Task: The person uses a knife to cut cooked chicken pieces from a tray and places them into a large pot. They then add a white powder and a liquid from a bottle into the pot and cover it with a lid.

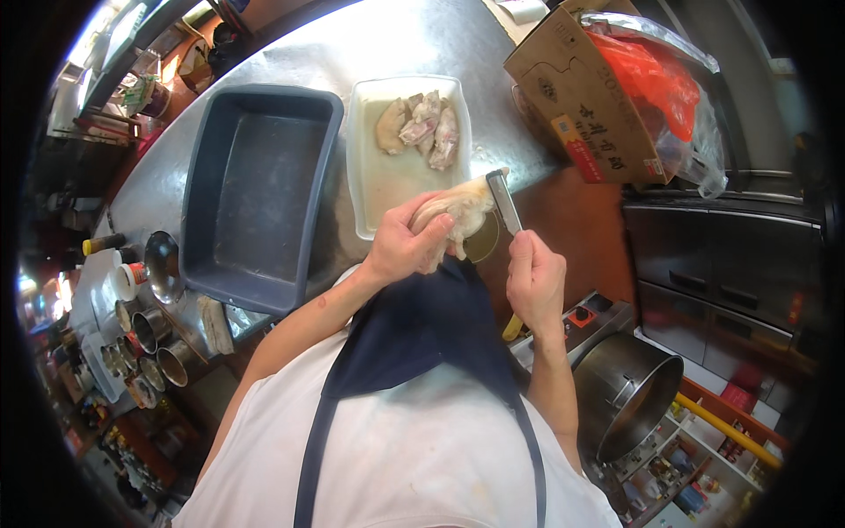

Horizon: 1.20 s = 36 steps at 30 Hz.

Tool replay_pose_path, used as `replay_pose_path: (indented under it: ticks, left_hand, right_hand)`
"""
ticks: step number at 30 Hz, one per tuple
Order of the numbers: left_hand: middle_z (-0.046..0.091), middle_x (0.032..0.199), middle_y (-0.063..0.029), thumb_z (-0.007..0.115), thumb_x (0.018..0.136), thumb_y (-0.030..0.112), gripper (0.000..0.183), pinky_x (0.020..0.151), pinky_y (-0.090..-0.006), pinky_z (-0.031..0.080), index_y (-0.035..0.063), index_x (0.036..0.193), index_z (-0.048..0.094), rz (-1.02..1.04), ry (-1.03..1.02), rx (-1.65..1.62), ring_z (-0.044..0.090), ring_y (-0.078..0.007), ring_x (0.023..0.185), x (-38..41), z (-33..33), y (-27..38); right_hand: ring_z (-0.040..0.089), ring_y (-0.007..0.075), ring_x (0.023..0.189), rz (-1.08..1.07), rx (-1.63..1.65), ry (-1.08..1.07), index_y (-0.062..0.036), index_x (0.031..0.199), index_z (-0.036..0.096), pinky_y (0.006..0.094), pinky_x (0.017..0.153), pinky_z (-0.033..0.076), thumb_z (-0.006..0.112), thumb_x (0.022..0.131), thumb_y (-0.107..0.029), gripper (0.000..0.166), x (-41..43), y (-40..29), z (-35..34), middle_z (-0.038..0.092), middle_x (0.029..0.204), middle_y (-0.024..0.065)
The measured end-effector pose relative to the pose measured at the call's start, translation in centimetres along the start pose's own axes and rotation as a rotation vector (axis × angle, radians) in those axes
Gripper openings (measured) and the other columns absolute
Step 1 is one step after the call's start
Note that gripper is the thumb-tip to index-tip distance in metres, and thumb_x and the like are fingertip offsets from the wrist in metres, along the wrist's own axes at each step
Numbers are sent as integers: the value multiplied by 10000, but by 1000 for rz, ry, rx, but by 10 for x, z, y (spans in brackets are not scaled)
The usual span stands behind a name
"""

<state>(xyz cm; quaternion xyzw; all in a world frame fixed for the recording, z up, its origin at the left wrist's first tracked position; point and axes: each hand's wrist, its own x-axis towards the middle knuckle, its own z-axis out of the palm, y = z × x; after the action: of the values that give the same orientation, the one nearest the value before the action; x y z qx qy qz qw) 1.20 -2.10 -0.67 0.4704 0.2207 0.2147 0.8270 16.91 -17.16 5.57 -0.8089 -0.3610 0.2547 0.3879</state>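
My left hand [409,241] grips a pale piece of meat, which looks like a pig's trotter [465,208], in front of the dark blue apron. In my right hand [536,280] is the handle of a flat metal razor or scraper [506,203]. Its dark-tipped head lies against the trotter's far end; the exact contact is hard to tell. Beyond my left hand, a white plastic container [362,191] stands on the steel table [396,39]. Several pale meat pieces [419,129] are heaped towards its far end.
Left of the white container sits a large grey plastic tub [264,191]. A cardboard box [568,92] with plastic bags [653,79] occupies the far right corner. A big metal pot [624,389] stands at right, several metal canisters [152,330] at left. Under the trotter shows a round rim [487,241].
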Motion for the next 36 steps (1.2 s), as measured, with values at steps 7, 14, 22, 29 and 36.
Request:
replay_pose_path:
  ticks: [7, 14, 22, 29, 36]
  left_hand:
    - [721, 970, -66, 683, 1014, 206, 448, 624, -244, 534, -51, 1369, 588, 2, 14, 160, 668, -93, 740, 9, -8, -2]
    - [723, 947, -55, 697, 1008, 220, 437, 631, -254, 543, -35, 1353, 610, 17, 77, 162, 670, -89, 733, 15, -19, -2]
    - [737, 926, -69, 692, 1007, 231, 388, 580, -263, 542, -22, 1296, 638, -65, 240, 222, 698, -109, 707, 19, -23, 1]
    - [746, 891, -82, 706, 990, 231, 389, 591, -285, 552, -30, 1274, 652, -105, 314, 333, 714, -129, 696, 16, -24, 8]
    - [746, 862, -78, 717, 979, 231, 390, 611, -282, 543, -32, 1263, 663, -31, 407, 339, 690, -108, 688, 11, -27, -1]
  right_hand:
    - [458, 191, 497, -103, -37, 75, 15, 788, 563, 370, 521, 381, 477, 1094, -274, 429, 27, -22, 24, 488, 567, 118]
    - [579, 445, 585, 55, 13, -69, 22, 821, 593, 457, 539, 423, 519, 1062, -216, 347, 28, -10, 31, 539, 675, 263]
    - [589, 387, 529, -277, -484, 183, -61, 725, 516, 464, 493, 469, 626, 1009, -217, 342, 46, -14, 50, 576, 613, 144]
    - [599, 381, 524, -361, -560, 105, -73, 735, 527, 464, 474, 477, 639, 1004, -236, 334, 49, -6, 57, 589, 619, 128]
    - [609, 376, 505, -371, -596, 156, -87, 737, 531, 473, 467, 480, 593, 1034, -271, 354, 72, -11, 94, 612, 613, 123]
